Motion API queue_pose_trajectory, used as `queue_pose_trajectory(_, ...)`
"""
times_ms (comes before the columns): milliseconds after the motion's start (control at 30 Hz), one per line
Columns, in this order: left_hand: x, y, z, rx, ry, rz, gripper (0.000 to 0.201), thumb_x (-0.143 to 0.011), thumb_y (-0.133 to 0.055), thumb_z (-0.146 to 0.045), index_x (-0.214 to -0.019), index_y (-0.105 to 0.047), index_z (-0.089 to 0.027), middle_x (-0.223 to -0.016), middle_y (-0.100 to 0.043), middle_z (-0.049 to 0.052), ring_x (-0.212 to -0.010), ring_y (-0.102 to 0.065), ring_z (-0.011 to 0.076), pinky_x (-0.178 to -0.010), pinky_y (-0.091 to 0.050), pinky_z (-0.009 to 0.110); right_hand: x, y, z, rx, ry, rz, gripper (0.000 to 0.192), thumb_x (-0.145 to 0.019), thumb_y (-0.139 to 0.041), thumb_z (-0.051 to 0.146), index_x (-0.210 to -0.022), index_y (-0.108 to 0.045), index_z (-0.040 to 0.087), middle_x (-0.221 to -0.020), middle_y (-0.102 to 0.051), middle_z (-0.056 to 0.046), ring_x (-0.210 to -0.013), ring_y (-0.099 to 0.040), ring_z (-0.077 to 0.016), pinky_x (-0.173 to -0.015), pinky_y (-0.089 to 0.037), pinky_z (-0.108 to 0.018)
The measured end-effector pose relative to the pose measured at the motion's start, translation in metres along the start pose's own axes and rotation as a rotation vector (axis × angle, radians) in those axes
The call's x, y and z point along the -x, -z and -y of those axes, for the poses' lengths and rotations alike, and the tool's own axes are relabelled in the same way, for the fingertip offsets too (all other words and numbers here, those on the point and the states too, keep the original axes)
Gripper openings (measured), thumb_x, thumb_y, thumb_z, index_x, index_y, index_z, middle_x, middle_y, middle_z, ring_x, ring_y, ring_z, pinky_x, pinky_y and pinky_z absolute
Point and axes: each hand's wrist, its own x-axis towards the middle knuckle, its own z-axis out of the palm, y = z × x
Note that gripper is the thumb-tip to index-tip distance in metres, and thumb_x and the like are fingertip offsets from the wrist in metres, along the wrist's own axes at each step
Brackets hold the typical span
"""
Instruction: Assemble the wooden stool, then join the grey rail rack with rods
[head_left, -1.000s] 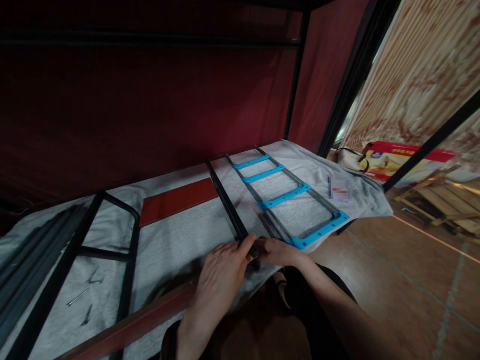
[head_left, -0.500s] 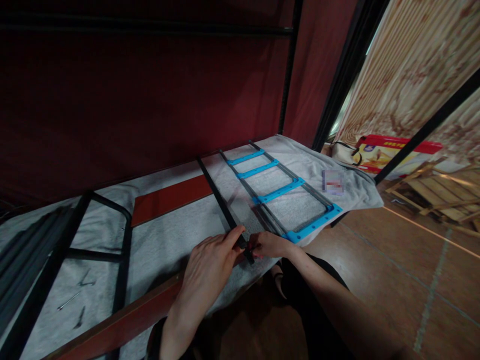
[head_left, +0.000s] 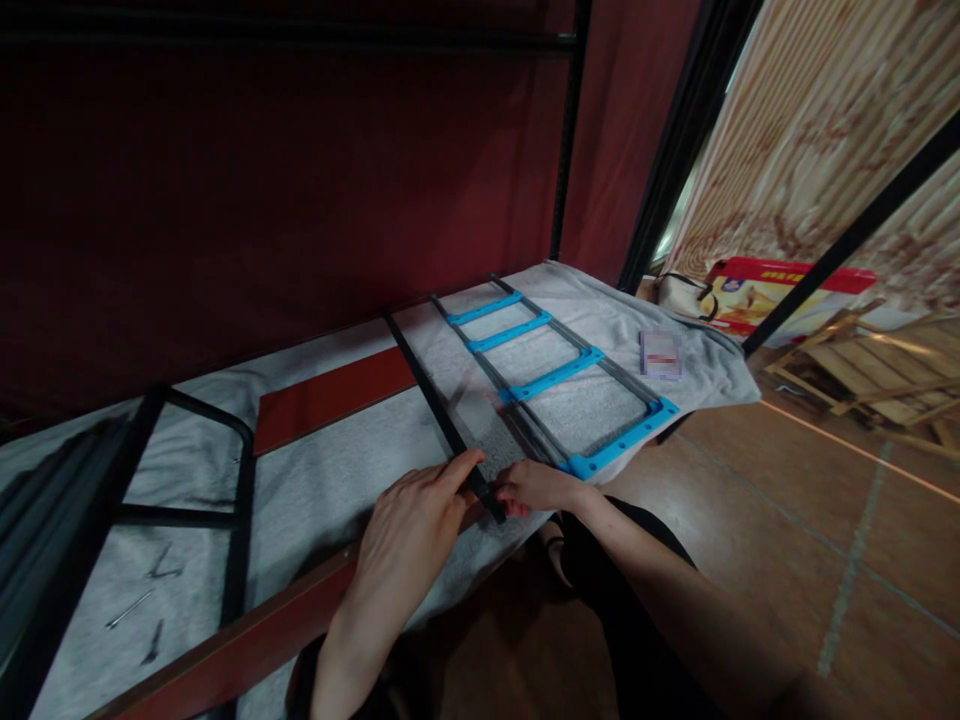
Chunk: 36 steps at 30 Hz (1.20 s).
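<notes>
A long black metal bar [head_left: 427, 385] lies on a grey cloth [head_left: 330, 480] and runs from the back down to my hands. My left hand [head_left: 409, 530] rests on the cloth with its index finger stretched along the bar's near end. My right hand [head_left: 536, 487] pinches that same end from the right side. Just right of the bar lies a grey ladder-like frame with blue cross pieces [head_left: 555, 378].
A black rounded frame [head_left: 240, 500] lies on the cloth at the left, with loose small metal pieces [head_left: 139, 605] near it. A red-brown board [head_left: 330, 395] lies behind. A red box [head_left: 780, 295] and wooden slats [head_left: 877, 375] stand on the floor at right.
My view has drifted slightly, so everything sits a little lower-left. Both hands stay at the bar's near end; my right hand's fingers have tightened around it.
</notes>
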Motion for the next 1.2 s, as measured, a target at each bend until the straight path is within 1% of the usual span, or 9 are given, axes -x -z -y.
queue_pose_trajectory(167, -0.001, 0.005, 0.000, 0.004, 0.028, -0.009, 0.047, -0.093, -0.050, -0.017, -0.137, -0.057, -0.032, -0.115, -0.075, 0.000, -0.096, -0.072, 0.0214, -0.082, -0.050, 0.032, 0.001, -0.001, -0.006, -0.155, 0.050, 0.006, 0.010, -0.085, -0.053, 0.011, -0.081, -0.061, 0.016, -0.068, -0.064, 0.001, -0.064, -0.065, -0.0126, -0.065, -0.052, -0.023)
queue_pose_trajectory(267, -0.001, 0.005, -0.001, 0.008, 0.035, -0.008, 0.047, -0.092, -0.050, -0.017, -0.136, -0.058, -0.032, -0.116, -0.075, 0.000, -0.097, -0.072, 0.0213, -0.082, -0.051, 0.032, 0.003, -0.002, -0.006, -0.186, 0.019, -0.004, 0.011, -0.084, -0.052, 0.007, -0.087, -0.058, 0.017, -0.065, -0.063, 0.002, -0.062, -0.065, -0.0130, -0.063, -0.052, -0.024)
queue_pose_trajectory(400, -0.001, 0.004, -0.001, 0.004, 0.027, -0.012, 0.048, -0.091, -0.050, -0.017, -0.136, -0.059, -0.031, -0.117, -0.075, 0.000, -0.098, -0.072, 0.0213, -0.083, -0.052, 0.031, 0.001, -0.002, -0.002, -0.066, 0.008, -0.031, 0.013, -0.087, -0.050, 0.009, -0.079, -0.056, 0.017, -0.060, -0.058, 0.003, -0.054, -0.058, -0.0110, -0.055, -0.046, -0.021)
queue_pose_trajectory(533, -0.001, 0.005, 0.000, 0.002, 0.021, -0.026, 0.047, -0.091, -0.051, -0.018, -0.136, -0.059, -0.031, -0.116, -0.075, 0.000, -0.095, -0.073, 0.0208, -0.082, -0.053, 0.030, -0.001, -0.004, -0.002, 0.018, 0.050, -0.081, 0.019, -0.090, -0.050, 0.012, -0.072, -0.056, 0.018, -0.061, -0.057, 0.002, -0.054, -0.055, -0.0095, -0.056, -0.044, -0.021)
queue_pose_trajectory(667, -0.001, 0.008, -0.001, -0.005, 0.022, -0.036, 0.047, -0.091, -0.052, -0.018, -0.135, -0.059, -0.032, -0.116, -0.075, -0.001, -0.096, -0.073, 0.0208, -0.081, -0.053, 0.029, -0.001, -0.007, -0.005, -0.065, 0.018, -0.052, 0.017, -0.089, -0.047, 0.012, -0.078, -0.059, 0.017, -0.061, -0.059, 0.002, -0.057, -0.059, -0.0115, -0.058, -0.049, -0.021)
queue_pose_trajectory(833, -0.001, 0.007, -0.002, -0.022, 0.027, -0.034, 0.048, -0.091, -0.052, -0.019, -0.136, -0.059, -0.032, -0.117, -0.075, -0.001, -0.096, -0.073, 0.0213, -0.081, -0.052, 0.029, -0.001, -0.006, -0.008, -0.249, 0.015, 0.038, 0.014, -0.082, -0.051, 0.007, -0.075, -0.060, 0.016, -0.063, -0.062, 0.002, -0.059, -0.062, -0.0114, -0.062, -0.053, -0.022)
queue_pose_trajectory(1000, 0.000, 0.007, -0.002, -0.014, 0.032, -0.026, 0.047, -0.092, -0.051, -0.019, -0.136, -0.059, -0.033, -0.117, -0.075, -0.001, -0.096, -0.073, 0.0210, -0.081, -0.052, 0.029, -0.001, -0.010, -0.009, -0.309, -0.042, -0.056, 0.017, -0.083, -0.048, 0.005, -0.077, -0.058, 0.017, -0.062, -0.063, 0.002, -0.056, -0.063, -0.0120, -0.060, -0.053, -0.023)
queue_pose_trajectory(1100, 0.001, 0.011, -0.003, -0.016, 0.058, -0.034, 0.046, -0.092, -0.052, -0.020, -0.134, -0.060, -0.034, -0.118, -0.075, -0.001, -0.098, -0.072, 0.0211, -0.081, -0.052, 0.029, 0.002, -0.011, -0.007, -0.344, -0.032, -0.051, 0.012, -0.088, -0.053, 0.012, -0.078, -0.058, 0.016, -0.064, -0.064, 0.002, -0.057, -0.062, -0.0111, -0.061, -0.053, -0.023)
queue_pose_trajectory(1200, 0.001, 0.014, -0.003, -0.015, 0.075, -0.038, 0.045, -0.091, -0.052, -0.021, -0.134, -0.061, -0.035, -0.116, -0.075, -0.002, -0.099, -0.072, 0.0218, -0.081, -0.052, 0.029, 0.004, -0.012, -0.004, -0.345, -0.030, -0.052, 0.013, -0.090, -0.053, 0.014, -0.078, -0.056, 0.017, -0.064, -0.061, 0.003, -0.056, -0.061, -0.0100, -0.060, -0.052, -0.021)
